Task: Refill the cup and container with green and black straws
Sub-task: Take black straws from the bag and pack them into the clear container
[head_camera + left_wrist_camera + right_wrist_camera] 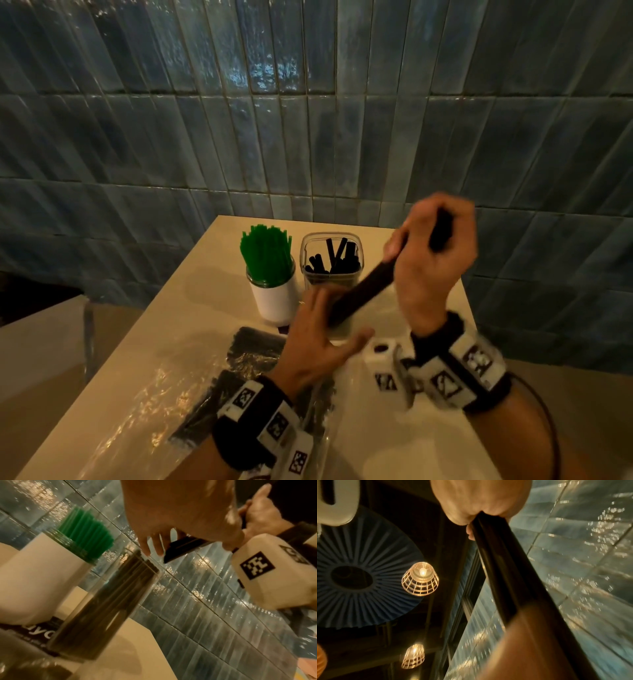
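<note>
The fingers of the right hand (432, 260) curl tightly round the upper end of a slanting bundle of black straws (363, 291), while the left hand (320, 337) has its fingers spread and nearly straight, their tips against the bundle's lower end. Below lies the beige table (394, 445), pushed against a blue tiled wall (308, 102). A crinkled clear plastic wrapper holding more black straws (253, 349) lies toward the table's near left edge. Near the far edge, side by side, stand a clear square container of black straws (331, 260) and a white cup (272, 298) full of green straws (266, 253).
</note>
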Demonstrator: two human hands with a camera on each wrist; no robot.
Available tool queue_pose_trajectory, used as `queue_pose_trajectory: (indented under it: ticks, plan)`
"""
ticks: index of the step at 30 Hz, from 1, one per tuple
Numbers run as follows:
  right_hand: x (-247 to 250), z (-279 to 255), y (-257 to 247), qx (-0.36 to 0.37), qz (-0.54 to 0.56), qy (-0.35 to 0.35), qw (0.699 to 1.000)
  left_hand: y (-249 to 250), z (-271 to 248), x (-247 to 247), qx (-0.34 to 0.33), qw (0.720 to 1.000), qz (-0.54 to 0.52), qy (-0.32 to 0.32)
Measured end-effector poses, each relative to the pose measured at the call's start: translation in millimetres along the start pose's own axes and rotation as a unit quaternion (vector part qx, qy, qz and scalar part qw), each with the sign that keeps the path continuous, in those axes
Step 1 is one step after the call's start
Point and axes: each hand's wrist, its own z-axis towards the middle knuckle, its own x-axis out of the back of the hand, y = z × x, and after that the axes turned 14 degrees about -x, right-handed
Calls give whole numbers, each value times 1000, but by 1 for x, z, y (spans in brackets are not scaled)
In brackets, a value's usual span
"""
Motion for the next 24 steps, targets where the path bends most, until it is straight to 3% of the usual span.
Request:
queue_pose_trajectory:
  ticks: [2,4,8,11,16,20,22,24]
  plan:
    - [-3,34,-11,40,25,32,998,-5,13,12,16,996,6,92]
    - [-9,61,-16,72,30,37,996,-18,25,18,52,988,43,138]
    - [-27,85,7,82,-12,38,996,-36,47,18,105,988,69,91]
    - [-35,85,41,70,-85,24,994,-47,62,13,103,989,95,50]
    - [-34,69,104,-10,-200,-42,979,-55,76,3,172,979,105,21]
    - [-22,47,132,-102,-238,-104,960,-54,76,-2,169,977,123,47]
    - [-16,37,138,-130,-287,-153,937,-56,75,-3,161,977,129,54]
    - [-11,24,141,-168,-357,-253,883,-57,70,-4,137,979,137,62]
